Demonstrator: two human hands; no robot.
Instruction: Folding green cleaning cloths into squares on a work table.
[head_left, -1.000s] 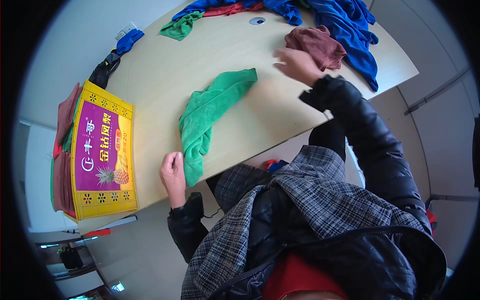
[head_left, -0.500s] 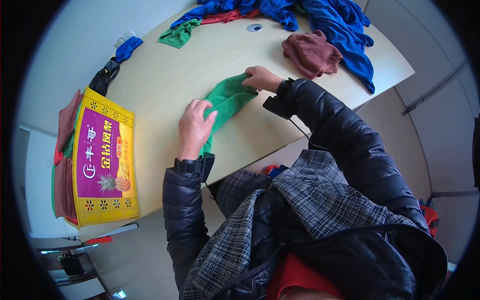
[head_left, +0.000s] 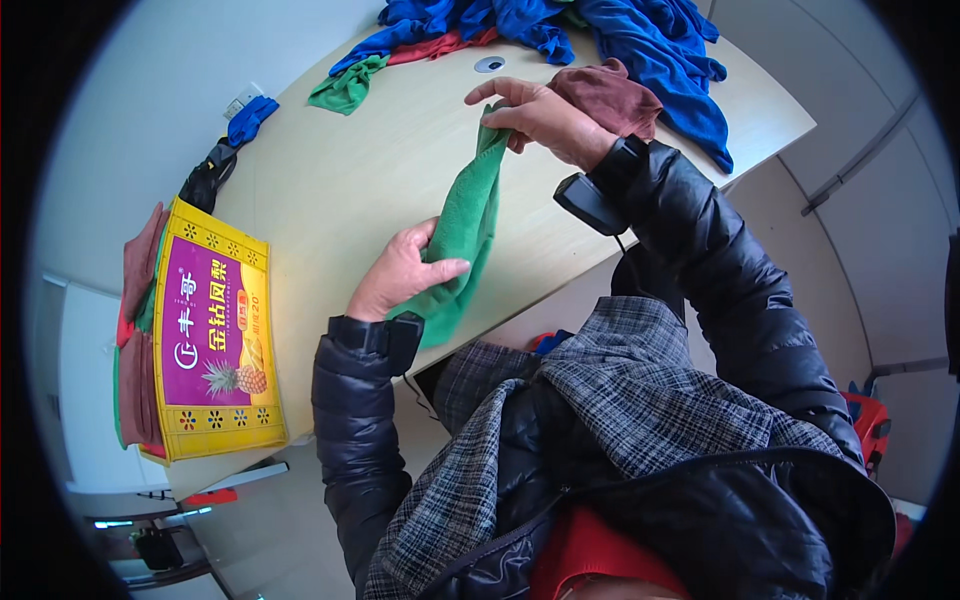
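Observation:
A green cloth (head_left: 470,205), long and folded over on itself, stretches between my two hands above the pale tabletop. My right hand (head_left: 550,122) pinches its narrow upper end between thumb and fingers, with the index finger stuck out to the left. At the lower part, my left hand (head_left: 400,275) has its thumb across the front of the cloth. The left fingertips go out of sight at the cloth's left edge, so the hand seems closed around it. Just behind my right wrist lies a crumpled brown cloth (head_left: 612,95).
Blue cloths (head_left: 650,70) heap along the far side, with a red cloth (head_left: 440,47) and another green cloth (head_left: 347,85) beside them. A yellow and purple box (head_left: 215,340) holding folded cloths stands at the left. The table (head_left: 330,190) has a round cable hole (head_left: 489,64).
My right hand has raised the cloth's end up and away, so the cloth now hangs more steeply. My left hand has shifted slightly lower, its thumb now across the cloth.

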